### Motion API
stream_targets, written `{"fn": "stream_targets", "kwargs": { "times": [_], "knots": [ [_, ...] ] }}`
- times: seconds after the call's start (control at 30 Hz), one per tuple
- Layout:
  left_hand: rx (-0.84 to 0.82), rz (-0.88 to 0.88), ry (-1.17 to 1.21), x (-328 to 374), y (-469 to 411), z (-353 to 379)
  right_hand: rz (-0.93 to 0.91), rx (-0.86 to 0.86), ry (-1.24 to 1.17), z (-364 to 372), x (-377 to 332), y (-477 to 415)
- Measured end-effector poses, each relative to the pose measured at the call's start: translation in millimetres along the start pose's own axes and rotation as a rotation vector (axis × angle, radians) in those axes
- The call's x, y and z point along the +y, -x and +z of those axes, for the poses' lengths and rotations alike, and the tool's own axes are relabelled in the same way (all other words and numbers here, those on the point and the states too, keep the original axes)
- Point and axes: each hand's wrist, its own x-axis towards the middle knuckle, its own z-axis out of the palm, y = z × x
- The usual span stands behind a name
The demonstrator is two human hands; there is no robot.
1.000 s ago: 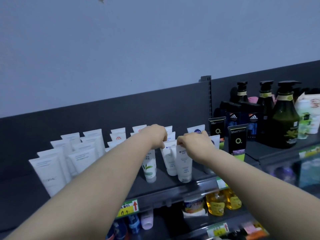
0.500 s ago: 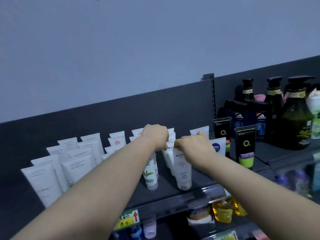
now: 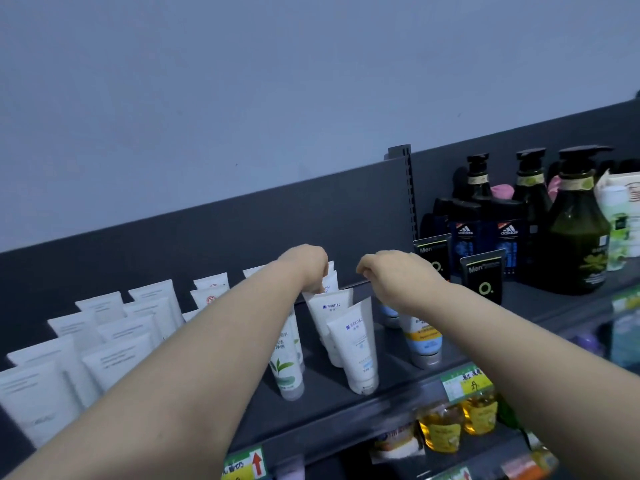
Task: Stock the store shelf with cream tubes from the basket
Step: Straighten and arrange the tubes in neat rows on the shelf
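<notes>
Head view: my left hand (image 3: 306, 266) pinches the crimped top of a white cream tube (image 3: 329, 310) standing on the shelf (image 3: 322, 400); my right hand (image 3: 394, 277) hovers just beside, fingers curled on nothing.

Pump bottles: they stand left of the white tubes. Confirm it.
Not right. The pump bottles stand right of the white tubes, not left. The head view shows it.
</notes>
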Motion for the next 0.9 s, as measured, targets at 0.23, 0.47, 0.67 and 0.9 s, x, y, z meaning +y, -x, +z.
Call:
{"fn": "stream_targets", "kwargs": {
  "times": [0.23,0.47,0.67,0.9],
  "knots": [
    [0.021,-0.006,0.101,-6,-17,7,-0.090,-0.056,-0.080,-4,-5,4],
    [0.120,-0.040,0.207,-26,-29,-7,-0.147,-0.270,-0.147,-10,-16,15],
    [0.022,-0.023,0.003,-19,-40,10,-0.122,-0.220,-0.135,-3,-22,12],
    [0.079,-0.055,0.062,-22,-40,13,-0.102,-0.332,-0.153,-6,-23,8]
  ]
}}
